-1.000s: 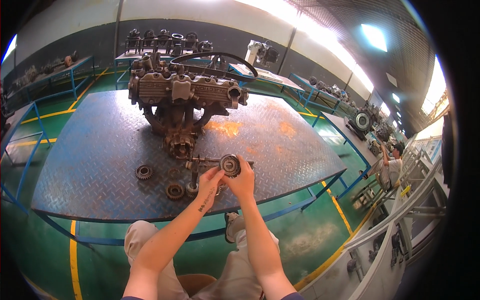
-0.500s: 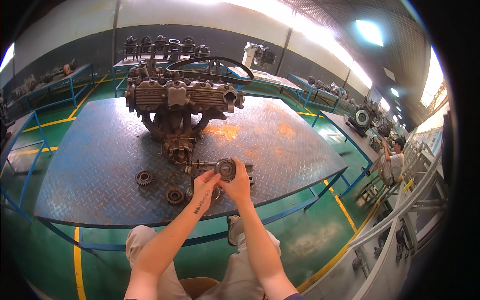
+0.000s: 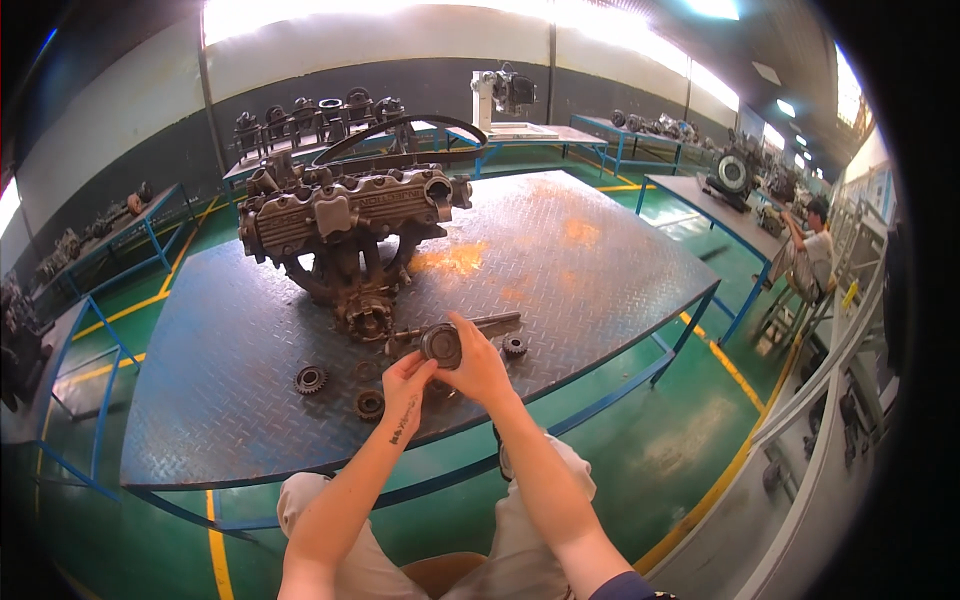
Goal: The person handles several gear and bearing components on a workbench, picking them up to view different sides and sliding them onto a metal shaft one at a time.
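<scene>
- A round dark metal part (image 3: 441, 345) is gripped at frame centre, above the plate table's (image 3: 600, 260) near edge.
- It is pinched by the left hand (image 3: 405, 392) from below and clasped by the right hand (image 3: 480, 365).
- Loose gears (image 3: 311, 379) are seen lower left.
- An engine block (image 3: 345, 225) is seen upper left.

Both forearms are bare from the lower edge of the picture up to the wrists, with no gloves, watch or rings to be seen on the left hand (image 3: 405, 385) or the right hand (image 3: 480, 365). A small dark tattoo of lettering runs along the inner side of the left forearm just below the wrist. A dark blue sleeve edge shows at the right upper arm. The legs wear light beige trousers.
</scene>
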The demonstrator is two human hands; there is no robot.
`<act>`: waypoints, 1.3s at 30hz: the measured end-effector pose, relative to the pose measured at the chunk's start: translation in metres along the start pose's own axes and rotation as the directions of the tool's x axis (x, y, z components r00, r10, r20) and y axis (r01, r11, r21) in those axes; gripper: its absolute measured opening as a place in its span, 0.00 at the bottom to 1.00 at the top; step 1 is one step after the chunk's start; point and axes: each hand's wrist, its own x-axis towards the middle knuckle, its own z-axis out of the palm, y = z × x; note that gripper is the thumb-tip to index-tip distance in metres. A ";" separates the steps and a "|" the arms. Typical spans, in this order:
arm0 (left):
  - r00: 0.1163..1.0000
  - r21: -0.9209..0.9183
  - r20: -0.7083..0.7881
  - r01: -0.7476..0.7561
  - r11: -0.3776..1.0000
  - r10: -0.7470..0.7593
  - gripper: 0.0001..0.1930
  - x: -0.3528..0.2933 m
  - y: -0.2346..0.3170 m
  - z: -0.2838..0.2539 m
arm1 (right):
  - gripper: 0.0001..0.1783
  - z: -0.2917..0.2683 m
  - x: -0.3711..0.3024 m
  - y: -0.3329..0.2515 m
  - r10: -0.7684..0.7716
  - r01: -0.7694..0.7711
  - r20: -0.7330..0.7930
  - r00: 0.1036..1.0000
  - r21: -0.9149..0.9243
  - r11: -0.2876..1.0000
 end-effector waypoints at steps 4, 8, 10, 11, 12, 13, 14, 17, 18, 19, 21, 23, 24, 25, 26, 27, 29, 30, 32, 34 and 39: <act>1.000 0.034 -0.020 -0.008 0.999 0.009 0.16 -0.013 0.003 -0.007 | 0.42 -0.006 0.000 -0.007 0.025 -0.032 0.204 0.979 0.030 0.999; 0.999 0.059 -0.025 0.044 0.997 -0.043 0.15 -0.021 0.009 -0.018 | 0.42 -0.006 0.002 -0.008 0.017 -0.049 0.241 0.970 0.126 0.991; 0.997 0.054 -0.011 0.078 0.995 -0.078 0.14 -0.024 0.011 -0.021 | 0.41 -0.008 0.004 -0.009 0.062 -0.108 0.360 0.931 0.110 0.988; 0.993 0.024 0.010 0.115 0.993 -0.115 0.13 -0.027 0.012 -0.022 | 0.41 -0.005 0.003 -0.008 0.063 -0.111 0.361 0.930 0.114 0.987; 0.988 -0.007 0.029 0.151 0.989 -0.151 0.11 -0.030 0.013 -0.024 | 0.40 -0.002 0.003 -0.007 0.053 -0.107 0.378 0.924 0.125 0.986; 0.988 -0.006 0.024 0.152 0.988 -0.152 0.11 -0.031 0.013 -0.026 | 0.40 0.001 0.002 -0.007 0.042 -0.103 0.394 0.918 0.136 0.985; 0.985 -0.036 0.013 0.174 0.984 -0.174 0.10 -0.033 0.012 -0.029 | 0.40 0.004 0.000 -0.007 0.041 -0.105 0.398 0.917 0.140 0.985; 0.981 -0.067 -0.019 0.191 0.979 -0.193 0.09 -0.038 0.014 -0.037 | 0.39 0.012 -0.001 -0.014 0.055 -0.131 0.444 0.894 0.143 0.981; 0.980 -0.066 -0.031 0.192 0.979 -0.194 0.08 -0.039 0.014 -0.039 | 0.39 0.014 -0.002 -0.015 0.054 -0.131 0.452 0.890 0.140 0.981; 0.980 -0.067 -0.038 0.191 0.979 -0.194 0.08 -0.041 0.015 -0.042 | 0.39 0.017 -0.003 -0.017 0.053 -0.131 0.460 0.886 0.138 0.982; 0.982 -0.014 -0.029 0.187 0.982 -0.187 0.08 -0.045 0.018 -0.051 | 0.40 0.018 -0.005 -0.024 0.036 -0.124 0.475 0.879 0.154 0.980; 0.981 -0.006 -0.040 0.189 0.982 -0.189 0.09 -0.049 0.021 -0.059 | 0.41 0.019 -0.007 -0.030 0.021 -0.120 0.492 0.870 0.170 0.978; 0.980 0.005 -0.041 0.193 0.981 -0.193 0.09 -0.052 0.024 -0.061 | 0.42 0.020 -0.008 -0.031 -0.003 -0.100 0.492 0.871 0.182 0.978; 0.979 0.004 -0.050 0.200 0.980 -0.200 0.09 -0.055 0.027 -0.063 | 0.43 0.021 -0.009 -0.031 -0.027 -0.079 0.492 0.870 0.193 0.978; 0.979 0.008 -0.059 0.197 0.980 -0.196 0.09 -0.058 0.030 -0.063 | 0.44 0.022 -0.010 -0.030 -0.057 -0.051 0.496 0.867 0.202 0.978; 0.980 0.010 -0.069 0.190 0.982 -0.189 0.10 -0.060 0.033 -0.066 | 0.44 0.023 -0.009 -0.032 -0.059 -0.054 0.507 0.860 0.204 0.977; 0.976 0.002 -0.069 0.210 0.978 -0.209 0.11 -0.061 0.038 -0.078 | 0.45 0.022 -0.006 -0.037 -0.084 -0.121 0.578 0.811 0.307 0.944; 0.971 0.004 -0.061 0.232 0.973 -0.231 0.11 -0.064 0.042 -0.078 | 0.47 0.018 -0.006 -0.040 -0.093 -0.130 0.584 0.806 0.327 0.936; 0.960 -0.050 -0.039 0.276 0.960 -0.278 0.11 -0.068 0.043 -0.083 | 0.49 0.015 -0.008 -0.038 -0.055 -0.181 0.625 0.779 0.307 0.934; 0.957 -0.078 -0.065 0.278 0.957 -0.283 0.11 -0.071 0.045 -0.083 | 0.49 0.012 -0.009 -0.031 -0.023 -0.193 0.622 0.783 0.278 0.941; 0.956 -0.084 -0.091 0.271 0.959 -0.278 0.10 -0.066 0.057 -0.107 | 0.36 0.007 -0.006 -0.016 0.032 -0.201 0.553 0.833 0.247 0.948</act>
